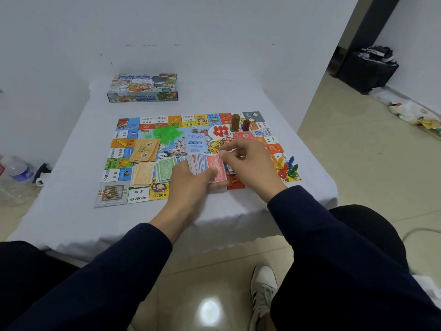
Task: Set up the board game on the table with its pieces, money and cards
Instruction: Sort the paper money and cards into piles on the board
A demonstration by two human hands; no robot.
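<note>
While the left hand [191, 180] grips a fanned stack of coloured paper money [206, 166] over the printed game board [114, 163], the right hand [248, 163] pinches its top note.

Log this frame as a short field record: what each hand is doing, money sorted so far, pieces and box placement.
left hand: holds fanned stack of play money
right hand: pinching at the fan's top edge
sorted money: orange pile, green pile, both on board
pawns: clustered at board's right edge
green houses: heaped near board centre
game box: on table beyond board
</note>
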